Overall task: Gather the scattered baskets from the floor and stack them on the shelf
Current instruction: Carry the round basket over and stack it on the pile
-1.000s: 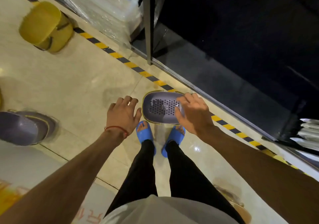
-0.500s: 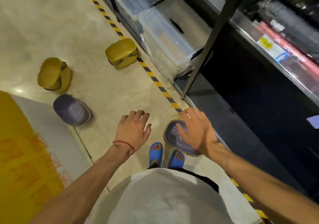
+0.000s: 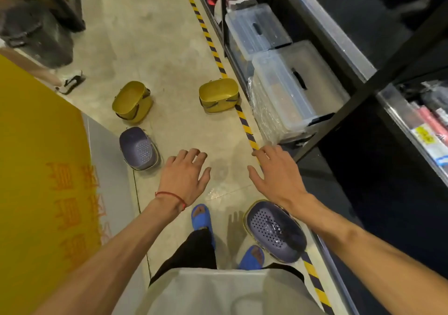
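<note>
Four lie scattered on the floor [image 3: 167, 48]: a yellow basket [image 3: 132, 101], a second yellow basket [image 3: 218, 95], a purple basket [image 3: 139, 148], and a nearer purple basket [image 3: 275, 230] beside the right foot [image 3: 252, 257]. Left hand [image 3: 184, 179] and right hand [image 3: 276, 174] hover spread, empty. Light, stiff plastic, I'd guess; grab the rim.

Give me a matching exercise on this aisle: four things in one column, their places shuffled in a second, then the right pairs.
Things:
1. right yellow basket
2. far purple basket
3. near purple basket
4. red string

Places:
a. on the left wrist
b. by the blue sandals
c. beside the clear bins
d. at the grey mat's edge

Pairs: 1-c, 2-d, 3-b, 4-a
</note>
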